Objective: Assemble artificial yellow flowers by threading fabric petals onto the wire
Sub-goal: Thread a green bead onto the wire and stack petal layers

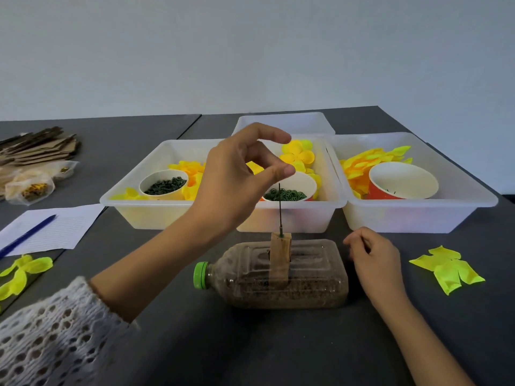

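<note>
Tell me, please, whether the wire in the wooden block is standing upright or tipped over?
Upright. The wire rises straight from the wooden block on the bottle, bare, with no petals threaded.

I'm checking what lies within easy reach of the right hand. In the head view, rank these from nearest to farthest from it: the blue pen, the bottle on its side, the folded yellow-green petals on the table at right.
From the right hand:
1. Bottle, just to its left, almost touching.
2. Folded yellow-green petals, on the table to its right.
3. Blue pen, far left on the paper.
</note>
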`<state>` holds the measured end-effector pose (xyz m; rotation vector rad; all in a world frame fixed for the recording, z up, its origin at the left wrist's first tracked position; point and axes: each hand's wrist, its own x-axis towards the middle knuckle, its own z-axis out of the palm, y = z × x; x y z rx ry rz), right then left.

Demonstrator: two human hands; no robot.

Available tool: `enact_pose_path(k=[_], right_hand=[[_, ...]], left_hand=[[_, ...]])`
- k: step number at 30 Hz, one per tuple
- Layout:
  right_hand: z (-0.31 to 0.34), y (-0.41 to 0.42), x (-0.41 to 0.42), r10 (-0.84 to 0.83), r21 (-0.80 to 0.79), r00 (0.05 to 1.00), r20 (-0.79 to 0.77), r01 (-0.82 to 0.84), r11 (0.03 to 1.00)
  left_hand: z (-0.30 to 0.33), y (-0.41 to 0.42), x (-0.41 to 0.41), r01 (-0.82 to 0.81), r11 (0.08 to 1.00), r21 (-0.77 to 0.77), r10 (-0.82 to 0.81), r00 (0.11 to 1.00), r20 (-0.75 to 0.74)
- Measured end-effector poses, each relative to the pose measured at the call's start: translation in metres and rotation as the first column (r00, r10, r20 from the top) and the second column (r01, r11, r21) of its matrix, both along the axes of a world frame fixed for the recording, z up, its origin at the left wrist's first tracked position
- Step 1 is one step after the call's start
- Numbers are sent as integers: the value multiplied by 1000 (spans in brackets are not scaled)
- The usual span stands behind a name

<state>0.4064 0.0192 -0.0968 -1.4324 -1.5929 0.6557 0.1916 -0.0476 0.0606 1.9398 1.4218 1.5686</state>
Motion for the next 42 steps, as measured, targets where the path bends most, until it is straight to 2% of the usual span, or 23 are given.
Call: enact_pose_path(k=[28,31,34,39,42], right_hand=[[-2,1,0,-2,4,1000,18,2,1000],[-1,2,0,-2,-2,1000,23,2,1000],[-1,2,1,0,-6,1000,22,0,1000],[-2,2,1,-3,-8,1000,29,3,1000],[-2,2,0,-4,-7,999,38,5,1000]], left_hand=[[-23,-2,-1,25,1000,-10,-23,992,126],[-32,-1,-1,39,997,-59,-34,996,82],[-53,-3,1,46,983,-180,-41,999,33],[-71,-8,-5,150,944,-295,-122,986,113],[-59,-2,-21,202,927,-315,-182,979,92]])
